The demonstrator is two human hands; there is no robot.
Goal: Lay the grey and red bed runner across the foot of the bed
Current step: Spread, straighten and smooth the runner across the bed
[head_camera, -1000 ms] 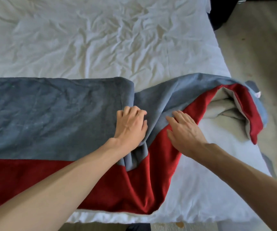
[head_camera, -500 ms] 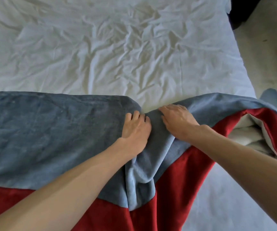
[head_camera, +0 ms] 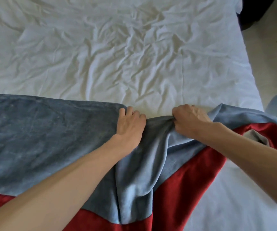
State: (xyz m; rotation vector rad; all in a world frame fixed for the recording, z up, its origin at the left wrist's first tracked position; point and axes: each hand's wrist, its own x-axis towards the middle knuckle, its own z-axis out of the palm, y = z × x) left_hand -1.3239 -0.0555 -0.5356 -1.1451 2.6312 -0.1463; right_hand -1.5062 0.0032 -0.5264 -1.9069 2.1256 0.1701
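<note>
Grey and red plush bed runner (head_camera: 42, 139): the half on my left lies flat across the foot of the bed. The half on my right is gathered in a deep fold and twisted, its red band and pale lining turned up near the bed's right edge.

Change noted: a second ago the right hand (head_camera: 189, 120) lay with straight fingers on the cloth near the red band. Half a second ago it lay on the grey, close beside the left hand (head_camera: 129, 127). It has now clenched on a bunch of grey cloth at the far hem and stands apart from the left hand, with crumpled white sheet (head_camera: 117, 55) showing between them.

I judge that the grip for drawing out the slack is taken and the pull toward the right edge has barely begun. The task is roughly half done.

Pose: the left hand lies palm down on the flat grey part and pins it, wrist straight and forearm low over the cloth. Its fingertips bend at the far hem. Whether they hook that hem I cannot tell. The right wrist is raised, knuckles up.
</note>
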